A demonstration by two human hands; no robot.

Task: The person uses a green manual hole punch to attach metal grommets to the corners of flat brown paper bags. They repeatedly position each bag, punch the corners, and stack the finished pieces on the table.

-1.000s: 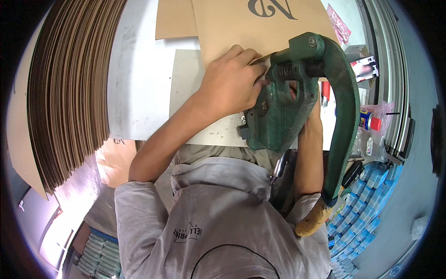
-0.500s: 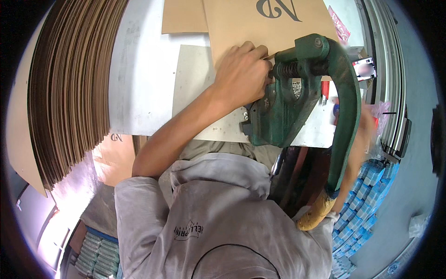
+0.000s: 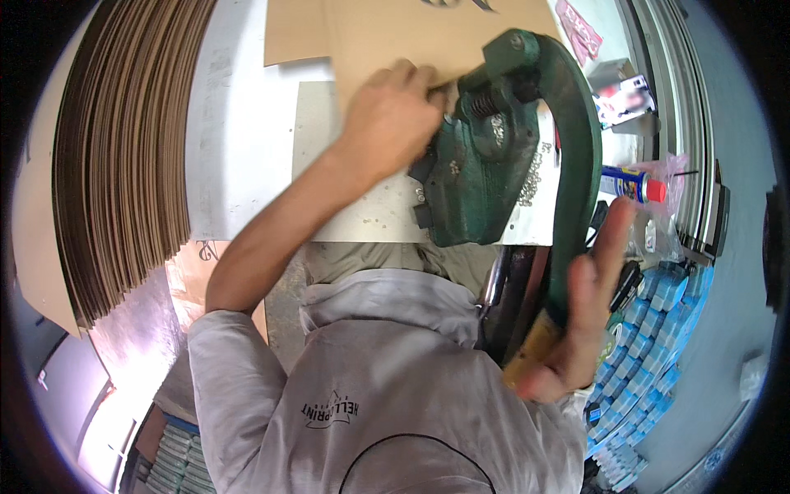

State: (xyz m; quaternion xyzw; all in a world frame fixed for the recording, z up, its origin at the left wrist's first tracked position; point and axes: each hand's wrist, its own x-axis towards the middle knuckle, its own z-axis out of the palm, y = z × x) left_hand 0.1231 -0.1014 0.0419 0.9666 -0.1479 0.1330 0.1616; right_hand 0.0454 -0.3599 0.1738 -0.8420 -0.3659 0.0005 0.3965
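A green hand press [image 3: 477, 181] stands at the table's near edge, with a long curved lever [image 3: 580, 165] ending in a yellow grip [image 3: 533, 342]. My left hand [image 3: 395, 119] is closed at the press head, against the near edge of a flat brown cardboard sheet [image 3: 395, 41] with dark print. Its fingertips are hidden by the hand and the press, so what they pinch does not show. My right hand [image 3: 584, 309], smeared by motion, has its fingers stretched out beside the yellow grip. The thumb side is close to that grip; whether it touches I cannot tell.
A tall row of brown boards [image 3: 123, 156] stands at the left. Small metal rings [image 3: 531, 177] lie right of the press. Farther right are a blue can with a red cap [image 3: 629, 183], a phone [image 3: 625, 103] and a pink wrapper [image 3: 580, 33]. Blue-wrapped bundles [image 3: 646, 337] sit below.
My right hand has come out from behind the lever to beside the yellow grip, fingers extended. The whole view has shifted slightly. My left hand remains at the press head.
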